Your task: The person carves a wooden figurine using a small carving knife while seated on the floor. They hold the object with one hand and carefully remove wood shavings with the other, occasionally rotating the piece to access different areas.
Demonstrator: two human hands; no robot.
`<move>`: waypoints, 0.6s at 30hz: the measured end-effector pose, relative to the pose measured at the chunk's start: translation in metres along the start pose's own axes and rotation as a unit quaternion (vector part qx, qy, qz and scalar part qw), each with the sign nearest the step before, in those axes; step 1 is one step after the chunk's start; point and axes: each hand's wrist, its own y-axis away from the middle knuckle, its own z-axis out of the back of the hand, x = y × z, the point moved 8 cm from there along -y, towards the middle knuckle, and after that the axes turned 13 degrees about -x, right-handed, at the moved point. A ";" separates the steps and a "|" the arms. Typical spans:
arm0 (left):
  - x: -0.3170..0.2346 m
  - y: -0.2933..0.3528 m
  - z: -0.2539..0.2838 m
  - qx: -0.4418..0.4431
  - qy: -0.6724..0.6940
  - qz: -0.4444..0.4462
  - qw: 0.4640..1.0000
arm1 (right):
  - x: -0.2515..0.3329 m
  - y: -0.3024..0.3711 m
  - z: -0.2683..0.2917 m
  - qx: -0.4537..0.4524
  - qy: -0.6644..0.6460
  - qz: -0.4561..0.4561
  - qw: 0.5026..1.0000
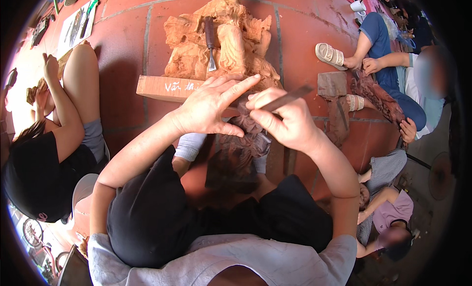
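Between my knees stands a dark brown wood carving (241,150) with rough figured relief. My right hand (290,121) is closed in a pinch on a slim, dark, flat tool (290,97), whose upper end sticks out to the right; its lower end is hidden by the fingers. My left hand (211,101) is spread over the upper part of the dark carving, thumb and forefinger wide apart, with nothing visible in it. Just beyond stands a pale orange wood carving (231,45) on a block base (160,87). A wooden-handled chisel (210,42) leans on it, blade down.
At the left sits a person in black (37,173), near a white sheet (73,28) holding tools. On the right a person in blue shorts holds a reddish-brown carving (378,96) beside a wooden block (333,84). Another person in pink (393,210) sits lower right. Red tiles (123,45) cover the floor.
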 end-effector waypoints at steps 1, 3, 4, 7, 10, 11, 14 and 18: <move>0.000 0.000 -0.001 0.011 0.002 0.008 1.000 | 0.009 0.001 -0.006 0.022 0.046 0.019 0.999; 0.001 -0.001 -0.002 0.019 -0.003 0.009 1.000 | 0.011 -0.001 -0.008 0.030 0.091 0.058 0.994; 0.000 -0.001 -0.002 0.013 0.001 0.001 1.000 | -0.001 -0.002 -0.006 0.032 0.061 0.025 0.997; -0.002 -0.001 0.000 -0.007 0.003 -0.015 1.000 | -0.012 -0.006 0.003 -0.030 -0.023 -0.014 0.999; -0.001 -0.002 -0.001 0.010 0.012 -0.003 1.000 | 0.001 0.001 -0.003 -0.025 -0.021 0.009 0.999; -0.003 -0.002 -0.001 -0.003 0.008 -0.016 1.000 | 0.017 0.001 -0.007 -0.008 0.061 0.098 0.993; -0.001 -0.001 0.000 0.001 0.005 -0.009 1.000 | -0.006 -0.003 -0.002 -0.033 -0.008 0.032 0.999; -0.001 -0.001 0.001 -0.005 0.011 -0.005 1.000 | -0.010 -0.003 0.005 -0.038 -0.055 -0.018 0.998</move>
